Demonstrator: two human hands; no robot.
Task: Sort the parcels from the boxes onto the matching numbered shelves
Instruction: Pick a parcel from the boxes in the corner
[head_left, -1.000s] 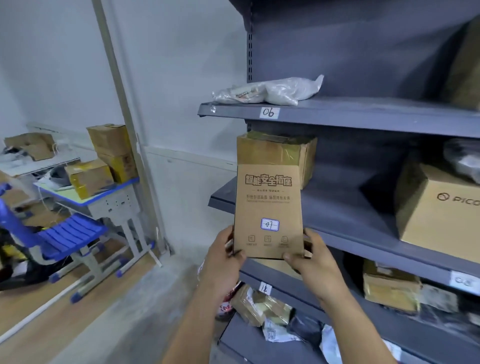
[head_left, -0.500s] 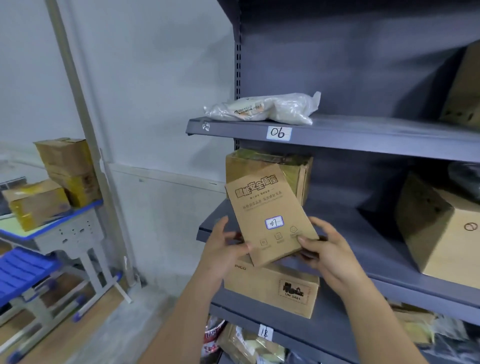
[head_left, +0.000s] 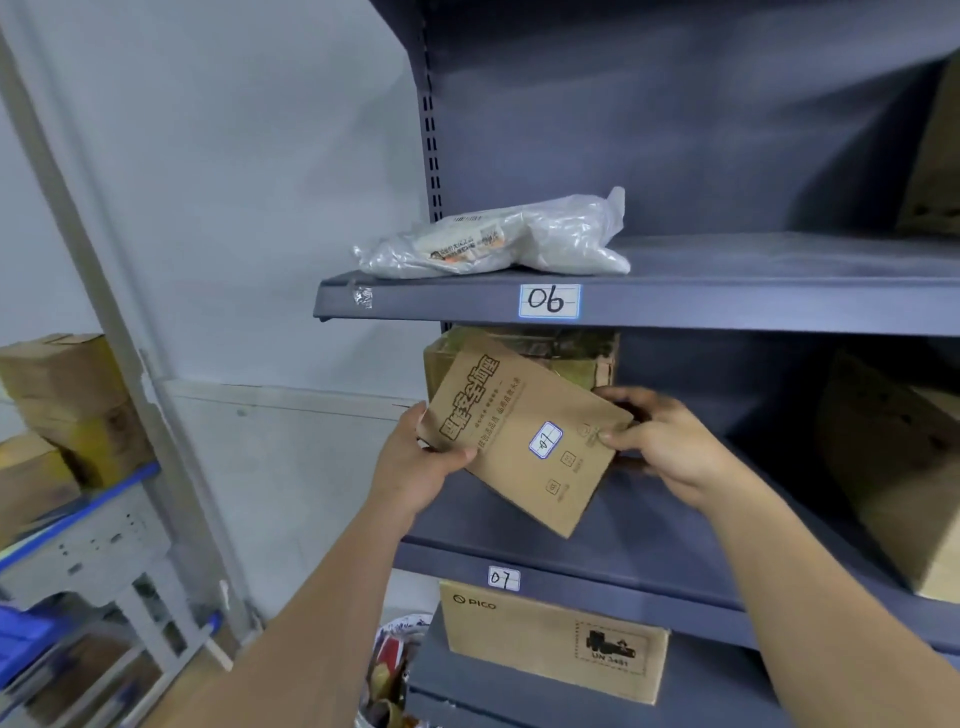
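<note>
A person's left hand (head_left: 421, 467) grips the lower left edge of a flat brown parcel (head_left: 498, 415), thumb across its printed face. The right hand (head_left: 670, 447) pinches the corner at three o'clock, thumb on top and the other fingers hidden behind the card. Held between both hands, the parcel hangs tilted, its top swung toward eleven o'clock, over the front of a grey shelf (head_left: 649, 530). Whether its lowest corner touches the shelf cannot be told.

The two-handed hold appears meant to turn the flat pack and slide it in under the shelf above. A sticker (head_left: 545, 440) on the parcel reads 07, matching the 07 tag (head_left: 503, 578) at six o'clock on the shelf lip, so this looks like the right level.

Directly behind the parcel, at twelve o'clock, a taped carton (head_left: 571, 353) is largely masked by the parcel and by the lip tagged 06 (head_left: 549, 301). Above that lip lies a plastic-bagged parcel (head_left: 498, 244), its print too small to read. A large carton (head_left: 893, 467) at three o'clock is cut by the frame edge. A PICO box (head_left: 550, 639) sits on the level below, and the objects beside it at seven o'clock are too blurred to make out.
</note>
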